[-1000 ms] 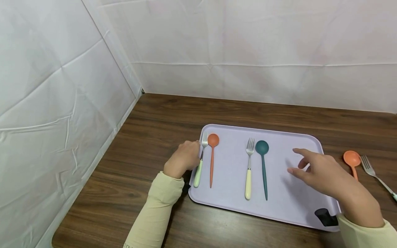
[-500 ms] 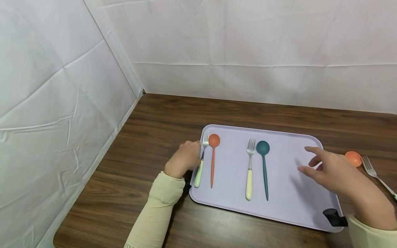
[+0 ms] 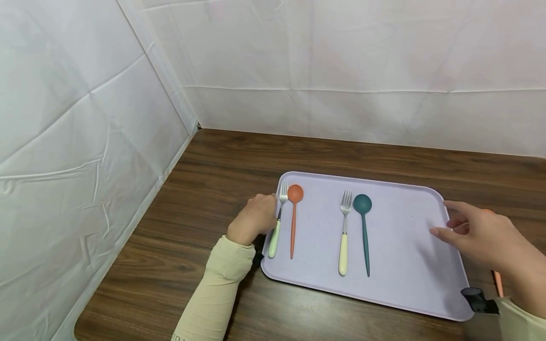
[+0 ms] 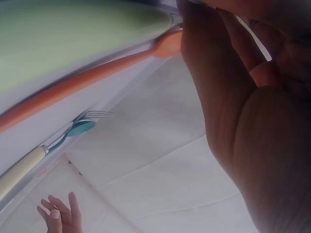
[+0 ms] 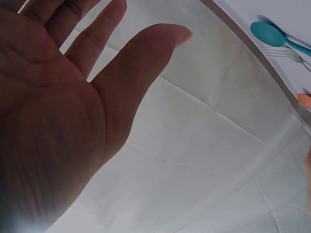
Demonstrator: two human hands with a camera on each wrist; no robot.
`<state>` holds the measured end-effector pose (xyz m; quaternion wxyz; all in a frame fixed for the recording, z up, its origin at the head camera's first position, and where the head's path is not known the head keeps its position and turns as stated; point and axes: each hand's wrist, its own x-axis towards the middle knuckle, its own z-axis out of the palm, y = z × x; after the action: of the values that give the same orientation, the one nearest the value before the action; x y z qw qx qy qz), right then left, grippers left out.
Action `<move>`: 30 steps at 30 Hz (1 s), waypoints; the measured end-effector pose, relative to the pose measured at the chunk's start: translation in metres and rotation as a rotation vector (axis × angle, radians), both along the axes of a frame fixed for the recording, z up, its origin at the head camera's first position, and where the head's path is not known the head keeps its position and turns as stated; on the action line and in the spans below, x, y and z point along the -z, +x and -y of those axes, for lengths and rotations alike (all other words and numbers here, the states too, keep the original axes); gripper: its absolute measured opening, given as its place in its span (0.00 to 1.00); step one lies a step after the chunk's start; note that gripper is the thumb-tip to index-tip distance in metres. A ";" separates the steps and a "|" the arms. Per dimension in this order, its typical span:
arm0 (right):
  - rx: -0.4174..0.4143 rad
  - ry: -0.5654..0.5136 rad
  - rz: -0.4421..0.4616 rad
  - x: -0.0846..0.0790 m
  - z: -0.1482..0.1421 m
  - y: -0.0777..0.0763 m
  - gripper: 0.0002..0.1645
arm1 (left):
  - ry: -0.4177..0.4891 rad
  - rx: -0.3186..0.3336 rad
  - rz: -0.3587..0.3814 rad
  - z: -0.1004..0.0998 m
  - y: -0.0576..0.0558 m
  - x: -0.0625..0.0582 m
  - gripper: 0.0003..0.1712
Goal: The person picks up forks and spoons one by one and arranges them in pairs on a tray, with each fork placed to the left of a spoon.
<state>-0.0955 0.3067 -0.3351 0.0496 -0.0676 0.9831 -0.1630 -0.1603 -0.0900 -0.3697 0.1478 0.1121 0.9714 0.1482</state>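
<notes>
— Where's the green-handled fork (image 3: 276, 233) from your end?
— Lying along the left edge of the tray (image 3: 401, 237), tines just beside the bowl of an orange spoon (image 3: 293, 222). I can't tell whether those two touch. The left hand (image 3: 253, 219) is bent over at the fork's neck.

— And the grip?
— Left grip: fingers curled down, tips hidden, so I can't tell whether it has the fork, the rim or nothing (my wrist feed is mostly dark palm there). The right hand (image 3: 490, 232) has a loose, empty grip, thumb well off the fingers, by the tray's right rim. A second orange spoon (image 3: 498, 284) lies beneath it on the counter (image 3: 213, 175), mostly covered.

— How would you work it?
— Left, I'd keep the fingertips low and the wrist quiet; a sideways nudge would likely push the fork into its spoon. Right, I'd clear the rim before dropping down, and pinch any thin handle near the bowl.

— Further out?
— Yellow-handled fork (image 3: 344, 237) and teal spoon (image 3: 364, 227), side by side mid-tray.

— Changed since half a second ago?
— The right hand has slid outward from over the tray, now hiding the counter fork. The left hand has stayed put.
</notes>
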 end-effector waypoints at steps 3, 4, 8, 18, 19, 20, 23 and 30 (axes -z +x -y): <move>0.020 -0.001 -0.007 0.000 -0.004 0.001 0.45 | -0.003 0.004 -0.001 0.000 0.000 0.000 0.21; 0.021 -0.010 -0.017 0.000 -0.005 0.002 0.44 | -0.004 0.005 -0.003 0.000 0.000 0.000 0.22; 0.039 -0.024 -0.078 0.001 -0.011 0.005 0.41 | -0.007 0.008 -0.005 0.000 0.000 0.000 0.22; 0.118 -0.014 -0.099 0.001 -0.024 0.010 0.45 | -0.009 0.017 -0.015 0.000 0.000 -0.001 0.21; 0.125 -0.013 -0.089 0.001 -0.026 0.010 0.45 | -0.010 0.017 -0.015 0.000 0.000 -0.001 0.22; 0.131 -0.012 -0.077 0.002 -0.029 0.010 0.46 | -0.010 0.017 -0.014 0.000 0.000 -0.001 0.22; 0.144 0.001 -0.054 0.005 -0.035 0.010 0.48 | -0.011 0.018 -0.015 0.000 0.000 -0.001 0.22; 0.200 -0.016 -0.078 0.019 -0.051 0.008 0.53 | -0.014 0.022 -0.015 0.000 0.000 -0.002 0.22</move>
<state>-0.0875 0.3579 -0.3543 -0.0056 0.0243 0.9848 -0.1721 -0.1602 -0.0899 -0.3680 0.1428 0.1228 0.9722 0.1391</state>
